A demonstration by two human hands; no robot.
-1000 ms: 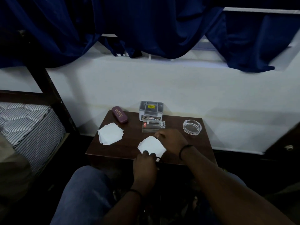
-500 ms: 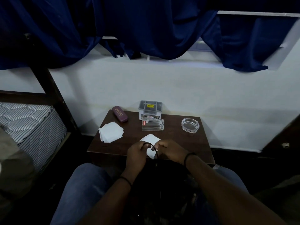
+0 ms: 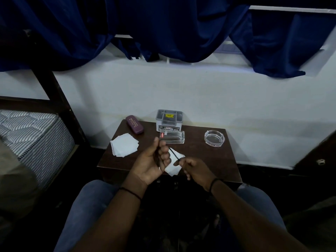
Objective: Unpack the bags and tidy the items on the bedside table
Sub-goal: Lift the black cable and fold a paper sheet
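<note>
On the dark wooden bedside table lie a stack of white papers at the left and a smaller white paper near the front edge. My left hand is raised palm up over the table, its fingers curled round a thin black cord. My right hand pinches the cord's other end just above the small paper. A maroon glasses case, a grey organiser box, a clear plastic case and a glass ashtray stand further back.
A bed with a striped mattress and a dark post stands to the left. A white wall with blue curtains backs the table. My knees in jeans sit in front of it. Dark furniture is at the right.
Both hands have lifted from the small paper. My left hand has turned palm up and risen with the black cord, and my right hand has drawn the cord's end to the right.
</note>
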